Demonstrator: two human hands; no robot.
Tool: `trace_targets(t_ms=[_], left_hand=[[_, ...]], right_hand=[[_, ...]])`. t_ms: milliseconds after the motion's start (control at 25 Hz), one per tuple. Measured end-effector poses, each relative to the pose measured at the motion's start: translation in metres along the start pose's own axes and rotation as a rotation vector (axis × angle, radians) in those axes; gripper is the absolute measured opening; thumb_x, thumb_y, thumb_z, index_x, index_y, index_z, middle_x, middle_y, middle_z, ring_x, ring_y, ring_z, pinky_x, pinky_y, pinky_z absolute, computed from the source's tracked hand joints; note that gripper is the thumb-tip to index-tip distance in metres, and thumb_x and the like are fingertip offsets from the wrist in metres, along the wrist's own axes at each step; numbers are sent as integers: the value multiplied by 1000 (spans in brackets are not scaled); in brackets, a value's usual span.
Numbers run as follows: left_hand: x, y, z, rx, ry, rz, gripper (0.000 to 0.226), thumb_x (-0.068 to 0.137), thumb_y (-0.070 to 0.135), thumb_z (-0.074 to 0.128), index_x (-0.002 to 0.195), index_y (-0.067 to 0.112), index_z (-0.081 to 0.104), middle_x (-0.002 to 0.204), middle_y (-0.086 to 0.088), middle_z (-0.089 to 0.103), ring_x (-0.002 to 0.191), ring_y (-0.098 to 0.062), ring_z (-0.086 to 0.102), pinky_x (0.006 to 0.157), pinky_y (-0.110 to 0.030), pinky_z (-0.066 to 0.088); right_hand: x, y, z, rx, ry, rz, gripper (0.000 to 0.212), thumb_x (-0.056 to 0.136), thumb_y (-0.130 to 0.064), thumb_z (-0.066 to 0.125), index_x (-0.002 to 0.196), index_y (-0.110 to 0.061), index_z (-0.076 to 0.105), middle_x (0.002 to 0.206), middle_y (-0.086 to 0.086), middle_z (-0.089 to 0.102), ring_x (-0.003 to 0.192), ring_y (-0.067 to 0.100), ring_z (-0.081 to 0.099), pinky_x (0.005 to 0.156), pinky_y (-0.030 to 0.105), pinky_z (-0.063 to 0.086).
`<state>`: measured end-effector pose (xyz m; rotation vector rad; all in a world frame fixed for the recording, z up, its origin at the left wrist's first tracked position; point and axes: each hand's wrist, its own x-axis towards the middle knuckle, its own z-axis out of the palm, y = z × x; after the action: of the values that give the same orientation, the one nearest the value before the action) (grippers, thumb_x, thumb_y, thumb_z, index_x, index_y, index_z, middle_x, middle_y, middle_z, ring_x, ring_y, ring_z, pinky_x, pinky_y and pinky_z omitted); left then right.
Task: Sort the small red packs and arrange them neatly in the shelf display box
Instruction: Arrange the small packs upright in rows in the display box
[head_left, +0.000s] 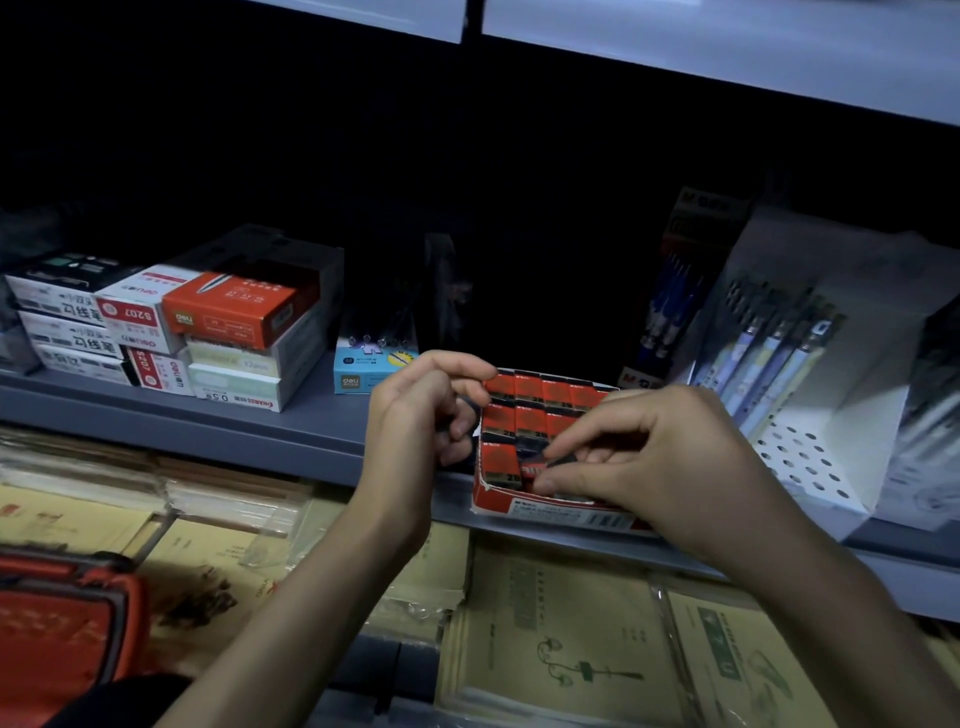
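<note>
Display box (550, 514): red cardboard tray on the near edge of the grey shelf (260, 421), right of centre.
Small red packs (530, 389): stand side by side in rows inside the display box. The far and middle rows are filled where visible, and the right part is hidden by the right hand.
Single pack (535, 464): in the near row of the display box, lying askew to its neighbours.
Right hand (660, 467): over the near right part of the display box. The thumb and forefinger are curled and pinch the single pack.
Left hand (415, 415): just beside the left wall of the display box, fingers curled toward the palm, forefinger tip at the far left corner. A dark shape shows between the fingers; whether the hand holds anything cannot be told.
Stacked boxes (228, 312): pen cartons piled on the left of the grey shelf.
Blue pack (371, 371): on the grey shelf, between the stacked boxes and the display box.
White holder (831, 441): perforated stand with pens, right of the display box.
Notebooks (571, 649): flat on the lower level, near side.
Red basket (62, 623): near left corner.
</note>
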<state>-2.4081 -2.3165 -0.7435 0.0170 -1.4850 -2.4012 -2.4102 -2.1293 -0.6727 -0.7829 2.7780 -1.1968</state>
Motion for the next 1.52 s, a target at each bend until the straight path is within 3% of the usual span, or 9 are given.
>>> trace_targets(t_ms=[280,480,640,720,840,960,1120,1320,1520], left_hand=[[-1,-3,0,32,-15,19,38,69,4,40,95,-2,66,72,-4,59,56,-11,33,46,-25,22],[-2,-2,0,14,0,20,35,72,6,42,96,-1,67,76,-9,57,58,-12,32,48,-28,19],[-5,3,2,25,71,97,29,84,15,48,101,4,68,82,-14,55,59,-12,45,48,-24,33],[-5,9,2,16,29,136,32,97,9,40,113,0,66,89,-11,67,69,-18,59,55,-27,44],[-9,18,5,16,-102,127,41,104,8,30,132,6,60,113,-13,76,101,-26,72,82,-33,56],[-16,21,10,7,-223,113,44,102,18,37,144,16,51,131,-10,72,126,-23,65,102,-32,54],[-19,21,12,-54,-352,55,53,101,27,33,151,19,46,147,-2,62,134,-23,59,106,-38,52],[-19,17,13,1,-315,83,53,99,33,35,148,19,51,142,-1,65,128,-22,64,101,-35,55],[-10,9,2,158,-125,193,47,99,38,38,135,21,61,130,0,72,123,-13,65,98,-28,47]], right_hand=[[2,4,-2,-169,-145,-84,15,76,-26,88,90,-32,85,82,-18,75,82,1,69,77,23,54],[4,4,0,-81,-125,23,12,74,-19,90,77,-27,82,69,-7,74,63,6,69,64,21,58],[4,3,0,-131,-174,47,6,76,-26,88,76,-30,83,67,-19,72,66,-4,66,64,13,50],[4,3,-4,-104,-160,56,5,80,-27,85,80,-32,84,76,-20,75,75,-2,69,73,20,55],[4,4,-8,-24,46,44,7,85,-25,80,81,-31,82,76,-6,76,71,13,70,71,39,59],[5,-4,-6,206,163,18,9,92,-23,72,92,-27,80,76,0,76,63,10,68,57,25,54],[6,-19,8,492,58,54,21,93,-18,71,114,-19,73,93,3,79,81,14,77,66,24,60],[9,-14,12,661,36,77,27,87,-6,76,113,-15,72,101,13,76,89,23,77,76,27,61],[3,-5,-9,453,113,119,21,86,-8,76,106,-18,77,91,11,75,83,25,76,79,32,63]])
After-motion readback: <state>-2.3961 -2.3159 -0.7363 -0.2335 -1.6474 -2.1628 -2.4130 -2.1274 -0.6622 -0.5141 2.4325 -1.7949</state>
